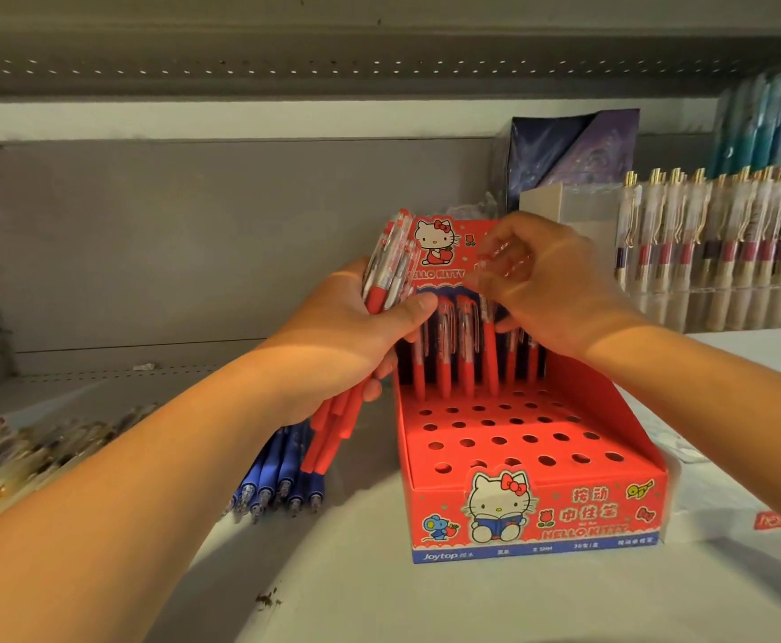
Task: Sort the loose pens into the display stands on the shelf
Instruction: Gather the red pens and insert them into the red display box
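Observation:
A red cartoon-cat display stand (537, 508) sits on the shelf, its top pierced with rows of holes. Several red pens (465, 359) stand upright in its back row. My left hand (346, 336) grips a bundle of red pens (381, 290), caps up, just left of the stand. My right hand (551, 280) is above the back row and pinches the clear top of one red pen (490, 355) that stands in a hole.
Several blue pens (281, 480) lie loose on the shelf left of the stand. More loose pens (31, 452) are heaped at the far left. A clear rack of gold-clipped pens (713, 252) stands at the back right. A small red tag (771, 519) lies at the right.

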`<action>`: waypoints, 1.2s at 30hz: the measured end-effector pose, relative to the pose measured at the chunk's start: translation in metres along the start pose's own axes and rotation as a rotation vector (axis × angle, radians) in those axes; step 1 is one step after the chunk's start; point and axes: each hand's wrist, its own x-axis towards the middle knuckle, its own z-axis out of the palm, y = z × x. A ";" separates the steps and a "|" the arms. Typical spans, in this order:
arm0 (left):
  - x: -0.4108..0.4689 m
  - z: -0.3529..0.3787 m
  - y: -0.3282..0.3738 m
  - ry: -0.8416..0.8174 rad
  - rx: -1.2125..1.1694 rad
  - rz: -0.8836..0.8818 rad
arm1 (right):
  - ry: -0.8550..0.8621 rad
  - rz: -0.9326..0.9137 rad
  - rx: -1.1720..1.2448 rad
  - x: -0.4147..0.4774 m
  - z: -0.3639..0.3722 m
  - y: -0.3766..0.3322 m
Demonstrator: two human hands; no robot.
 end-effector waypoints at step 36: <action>0.000 -0.001 -0.001 -0.204 -0.175 0.045 | -0.469 0.250 0.592 -0.010 -0.002 -0.023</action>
